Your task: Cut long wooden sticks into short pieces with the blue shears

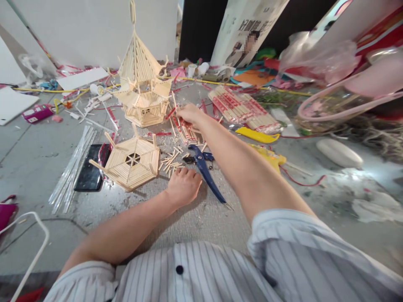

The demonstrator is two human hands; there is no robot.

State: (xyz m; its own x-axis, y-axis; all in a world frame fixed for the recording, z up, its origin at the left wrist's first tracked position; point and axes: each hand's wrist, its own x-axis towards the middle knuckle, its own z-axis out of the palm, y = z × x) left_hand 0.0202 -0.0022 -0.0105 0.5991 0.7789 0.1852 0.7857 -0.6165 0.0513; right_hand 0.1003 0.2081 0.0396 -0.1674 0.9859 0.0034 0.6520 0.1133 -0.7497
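Observation:
My left hand [184, 186] rests on the table with its fingers curled under, so whatever they may hold is hidden. It lies beside short cut wooden pieces [171, 161] and blue-handled pliers [204, 167]. Farther out, my right hand [189, 115] is closed over a pile of sticks with red wrappers [189, 132]. A thin wooden stick [174, 100] rises from its fingertips. To the left sits a hexagonal stick panel [138, 174] with upright corner posts. Behind it stands a tiered pagoda-shaped lantern [145, 111] built of sticks.
Left of the panel lie a black phone [90, 167] and clear glue sticks [71, 172]. Wrapped chopstick bundles [229, 105], a yellow cutter knife [258, 135] and a yellow glue gun [269, 157] lie to the right. A pink-handled basket [346, 96] stands at far right.

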